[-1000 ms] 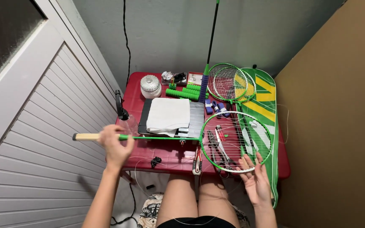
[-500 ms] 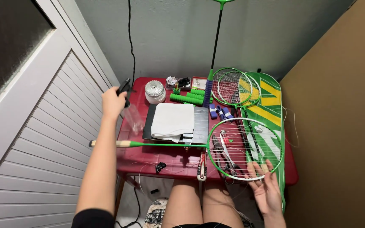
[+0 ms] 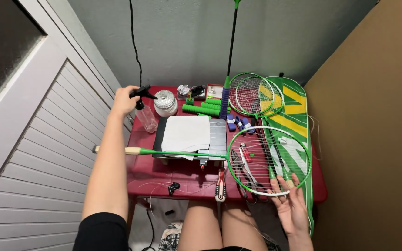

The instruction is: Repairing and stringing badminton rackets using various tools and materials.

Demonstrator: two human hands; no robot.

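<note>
Gripping the spray bottle (image 3: 146,111) now, my left hand (image 3: 125,100) has left the racket (image 3: 257,160); my open right hand (image 3: 291,207) steadies its rim.

I look down on a small desk (image 3: 164,174) set between a louvred door on the left and a flat board wall on the right. My left hand (image 3: 125,99) is wrapped around a spray bottle (image 3: 146,113) at the desk's far left corner. Just right of the bottle sits a round lidded jar (image 3: 165,102). A folded cloth (image 3: 186,133) lies on a flat block in the middle. A racket (image 3: 238,155) lies across the desk, handle overhanging the left edge, head to the right. My right hand (image 3: 293,209) touches the near rim of that head. Behind it lie two more rackets (image 3: 252,95) on a racket cover (image 3: 294,116). A screwdriver (image 3: 220,185) lies at the near edge.
</note>
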